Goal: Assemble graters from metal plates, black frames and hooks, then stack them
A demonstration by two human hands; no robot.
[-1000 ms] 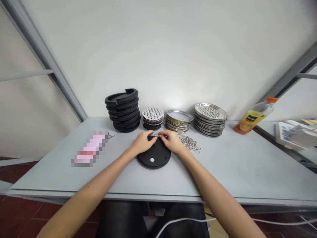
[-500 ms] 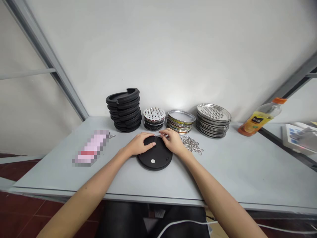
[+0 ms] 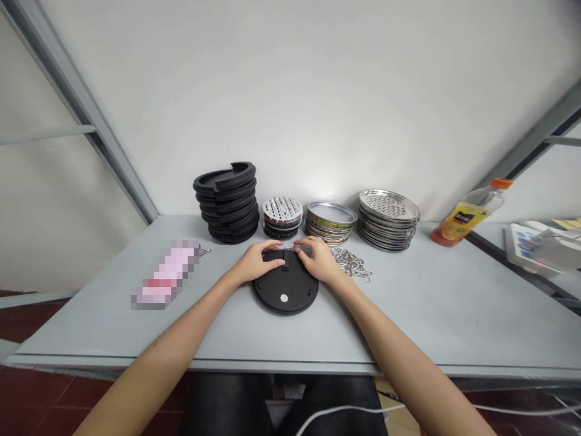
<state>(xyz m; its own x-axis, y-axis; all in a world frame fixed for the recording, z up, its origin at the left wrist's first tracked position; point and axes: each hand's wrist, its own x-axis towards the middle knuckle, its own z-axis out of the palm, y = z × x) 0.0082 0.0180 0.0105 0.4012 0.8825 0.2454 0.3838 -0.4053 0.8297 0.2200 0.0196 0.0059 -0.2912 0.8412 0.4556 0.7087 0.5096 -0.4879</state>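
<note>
Head view:

1. Bottom edge: dark trousers [image 3: 227, 406] below the table, white cable [image 3: 345, 410] across the lower right, red floor tile [image 3: 27, 321] at lower left.
2. Grey table [image 3: 408, 321] runs across the frame. Both forearms reach in over its near edge.
3. Black disc [image 3: 272, 292] lies flat on the table, mid-frame, between the hands. It has a white dot [image 3: 284, 298] near its near edge and a dark raised strip [image 3: 285, 261] running in from its far edge.
4. Left hand [image 3: 258, 263] rests on the disc's far left part, fingers curled toward the strip.
5. Right hand [image 3: 320, 259] rests on the far right part, fingers also curled inward.
6. Grip: narrow. Fingertips of both hands nearly meet at the far edge, around a small metal clip [image 3: 287, 249]. Cannot tell if either hand is pinching it; the clip is too small and partly hidden.
7. Just right of the right hand: loose pile of metal key rings [image 3: 351, 264].
8. Left of the disc, well apart: pixelated pink packet [image 3: 166, 275], small metal ring [image 3: 204, 251] touching its far end.
9. Far table edge, by the wall, left to right: black ring stack [image 3: 229, 203], perforated disc stack [image 3: 282, 210], tin lid stack [image 3: 330, 222], steel grater stack [image 3: 388, 219].
10. Far right: orange-capped juice bottle [image 3: 463, 221] lying tilted, white device [image 3: 529, 248] on a second table.
</note>
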